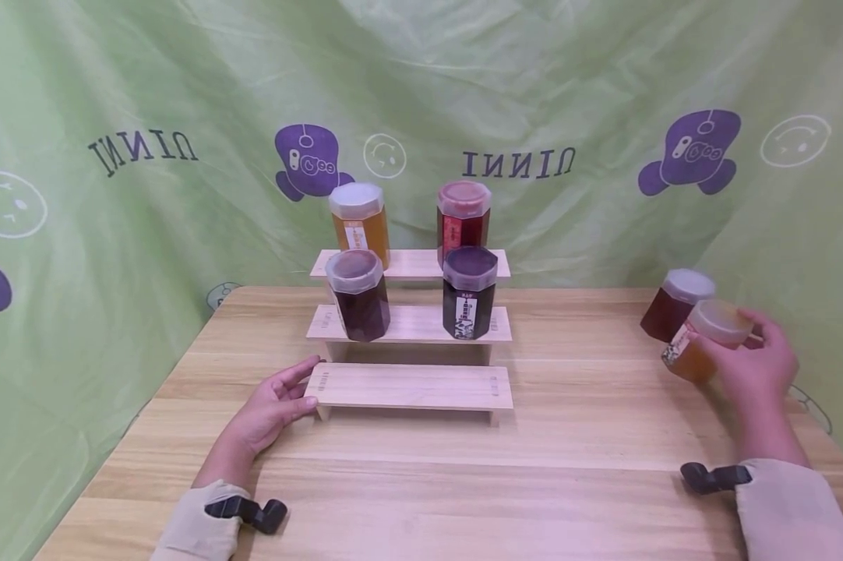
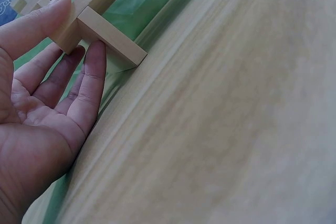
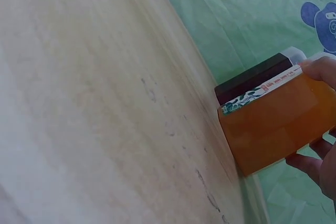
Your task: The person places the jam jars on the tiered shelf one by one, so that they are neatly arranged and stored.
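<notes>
My left hand (image 1: 274, 407) holds the left end of the lowest wooden step (image 1: 410, 387) of a tiered display stand. In the left wrist view the thumb lies on the step's board (image 2: 67, 31) and the fingers reach around its underside. On the far right, my right hand (image 1: 761, 365) grips an amber jar (image 1: 693, 360) with a translucent lid, thumb on one side and fingers on the other. The jar leans a little, and its patterned label (image 3: 262, 90) shows in the right wrist view. Right behind it stands a dark red jar (image 1: 663, 313) with a whitish lid.
The middle step (image 1: 414, 323) carries a dark purple jar (image 1: 365, 312) on the left and a blackish jar (image 1: 467, 304) on the right. On the top step (image 1: 413, 263) stand a yellow-orange jar (image 1: 361, 226) and a red jar (image 1: 463, 226). A green printed cloth (image 1: 576, 70) hangs behind the wooden table (image 1: 428, 499).
</notes>
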